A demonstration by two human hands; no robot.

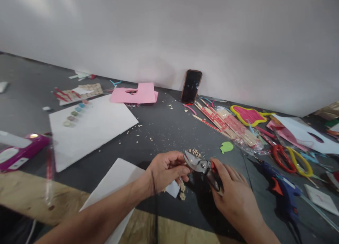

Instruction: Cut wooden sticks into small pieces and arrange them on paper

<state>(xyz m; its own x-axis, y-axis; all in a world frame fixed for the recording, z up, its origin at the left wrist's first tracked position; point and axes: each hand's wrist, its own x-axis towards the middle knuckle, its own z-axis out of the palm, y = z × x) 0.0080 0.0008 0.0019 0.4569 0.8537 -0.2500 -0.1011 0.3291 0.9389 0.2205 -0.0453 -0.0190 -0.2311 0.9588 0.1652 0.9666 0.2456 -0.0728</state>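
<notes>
Pale wooden sticks with red-printed paper [212, 118] are being partly enclosed by a clear crinkled plastic packet [239, 131] at the right of the frame, their ends being left protruding toward the centre. A row of small coloured paint pots [75, 114], too blurred for their contents to be told, is being carried by a large white sheet [92, 131] at the left. At the lower centre, metal pruning shears with red-and-grey handles [203, 165] are being gripped by the right hand [233, 187], its fingers being wrapped around the handles. The left hand [169, 169] is being held curled beside the blades, thumb and fingers drawn close; whether anything is being pinched cannot be told. Small cut wooden bits [195, 152] are being borne by the dark counter [164, 120] just behind the blades.
</notes>
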